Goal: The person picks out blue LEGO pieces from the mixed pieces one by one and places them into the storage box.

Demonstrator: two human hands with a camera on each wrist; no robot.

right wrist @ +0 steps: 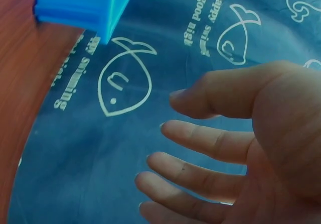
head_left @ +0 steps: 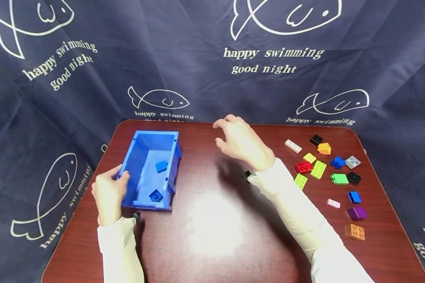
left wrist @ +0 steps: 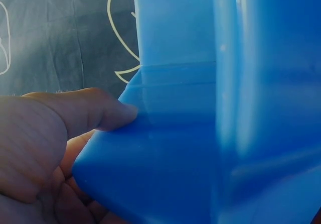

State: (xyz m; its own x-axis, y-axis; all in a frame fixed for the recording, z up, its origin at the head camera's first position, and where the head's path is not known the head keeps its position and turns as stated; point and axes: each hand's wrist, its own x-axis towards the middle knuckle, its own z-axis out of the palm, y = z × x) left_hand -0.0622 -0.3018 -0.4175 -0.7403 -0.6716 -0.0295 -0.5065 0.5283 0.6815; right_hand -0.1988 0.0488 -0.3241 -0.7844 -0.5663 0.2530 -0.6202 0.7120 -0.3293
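On the left of the table in the head view stands a blue plastic bin (head_left: 149, 167). My left hand (head_left: 109, 190) grips its left wall, and in the left wrist view the thumb (left wrist: 108, 111) lies on one face of the blue wall (left wrist: 170, 148) with fingers behind it. Inside the bin lie a blue brick (head_left: 161, 166) and a darker blue brick (head_left: 156, 195). My right hand (head_left: 243, 140) hovers over the table's middle, right of the bin, holding nothing. Its fingers (right wrist: 200, 176) are loosely bent and apart in the right wrist view.
Several loose bricks lie at the table's right, among them a red brick (head_left: 303, 167), a white brick (head_left: 293, 146), a green brick (head_left: 339, 179), a purple brick (head_left: 357, 213) and an orange brick (head_left: 357, 232). Dark printed cloth (head_left: 205, 78) hangs behind the table (head_left: 212, 251).
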